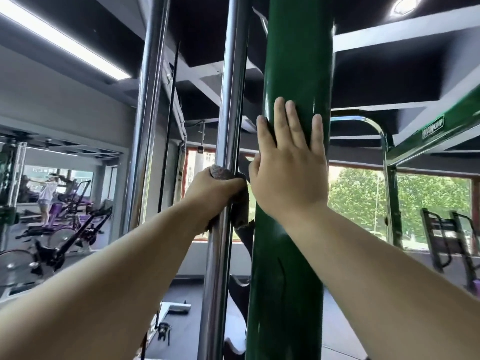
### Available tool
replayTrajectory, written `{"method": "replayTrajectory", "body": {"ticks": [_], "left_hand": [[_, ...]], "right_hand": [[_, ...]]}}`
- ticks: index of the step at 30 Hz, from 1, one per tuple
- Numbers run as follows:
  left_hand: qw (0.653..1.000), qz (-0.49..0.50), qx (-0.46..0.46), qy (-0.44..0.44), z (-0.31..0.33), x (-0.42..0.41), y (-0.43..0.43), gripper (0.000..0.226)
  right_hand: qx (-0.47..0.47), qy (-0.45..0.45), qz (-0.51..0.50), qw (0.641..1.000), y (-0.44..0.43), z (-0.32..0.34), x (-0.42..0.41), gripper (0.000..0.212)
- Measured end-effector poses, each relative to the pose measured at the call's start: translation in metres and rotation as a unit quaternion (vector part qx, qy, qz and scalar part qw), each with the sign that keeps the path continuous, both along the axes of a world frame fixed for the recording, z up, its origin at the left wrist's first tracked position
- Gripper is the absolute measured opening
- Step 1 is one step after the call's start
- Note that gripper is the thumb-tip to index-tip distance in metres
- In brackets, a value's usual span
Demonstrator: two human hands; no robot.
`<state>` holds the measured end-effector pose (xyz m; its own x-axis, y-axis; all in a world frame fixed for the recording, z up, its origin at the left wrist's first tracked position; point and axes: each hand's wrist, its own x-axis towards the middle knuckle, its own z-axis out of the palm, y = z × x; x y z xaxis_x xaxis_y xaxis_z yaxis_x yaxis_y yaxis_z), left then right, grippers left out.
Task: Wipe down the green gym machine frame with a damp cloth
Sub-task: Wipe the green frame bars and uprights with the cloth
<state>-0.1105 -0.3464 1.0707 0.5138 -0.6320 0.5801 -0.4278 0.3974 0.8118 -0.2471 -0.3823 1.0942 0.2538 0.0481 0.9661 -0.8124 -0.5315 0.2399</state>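
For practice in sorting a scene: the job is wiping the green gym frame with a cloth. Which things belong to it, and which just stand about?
Job: green post; cloth; left hand, gripping the cloth round a chrome rod; right hand, flat on the post.
Standing about: purple exercise bikes; ceiling light; black rack.

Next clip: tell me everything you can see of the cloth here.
The cloth is a greyish-brown, fuzzy-looking rag, bunched up and mostly hidden in the left hand, which grips it around the chrome upright bar. One wad shows above the hand; a loose end hangs below it, beside the green post. Dampness cannot be told.
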Motion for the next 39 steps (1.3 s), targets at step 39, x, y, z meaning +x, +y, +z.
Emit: {"method": "replayTrajectory", "body": {"ticks": [39], "left_hand": [[0.995, -0.071, 0.039, 0.061, -0.196, -0.003, 0.02, 0.023]], "right_hand": [[0.404, -0.314, 0.128, 0.85, 0.036, -0.161, -0.048, 0.044]]}}
